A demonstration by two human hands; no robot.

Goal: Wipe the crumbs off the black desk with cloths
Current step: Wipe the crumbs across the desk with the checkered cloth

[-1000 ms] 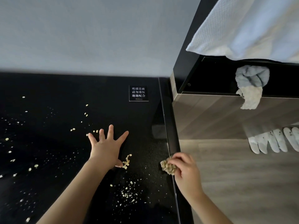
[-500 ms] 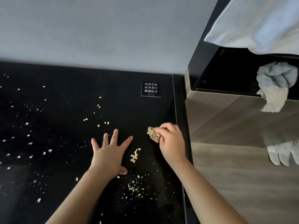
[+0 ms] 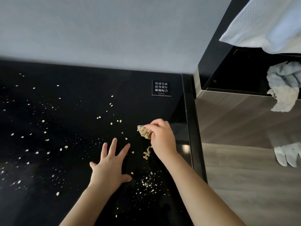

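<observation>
The black glass desk (image 3: 68, 98) fills the left and middle of the view, strewn with pale crumbs (image 3: 146, 154). My right hand (image 3: 162, 137) grips a small tan crumpled cloth (image 3: 144, 131) and holds it down on the desk near its right edge. My left hand (image 3: 110, 167) lies flat on the desk with fingers spread, a little left of and nearer than the cloth. A small heap of crumbs sits between the two hands, and another patch of crumbs (image 3: 148, 183) lies nearer me.
A small black sign with white text (image 3: 161, 87) sits on the desk's far right corner. A grey wall runs behind. To the right stands a cabinet (image 3: 236, 121) with a grey-and-cream cloth (image 3: 285, 85) hanging from its shelf, white fabric (image 3: 267, 22) above, wood floor below.
My right hand has brought the tan cloth from the desk's right edge onto the desk, further from me. My left hand stays flat on the desk. The view has shifted.
</observation>
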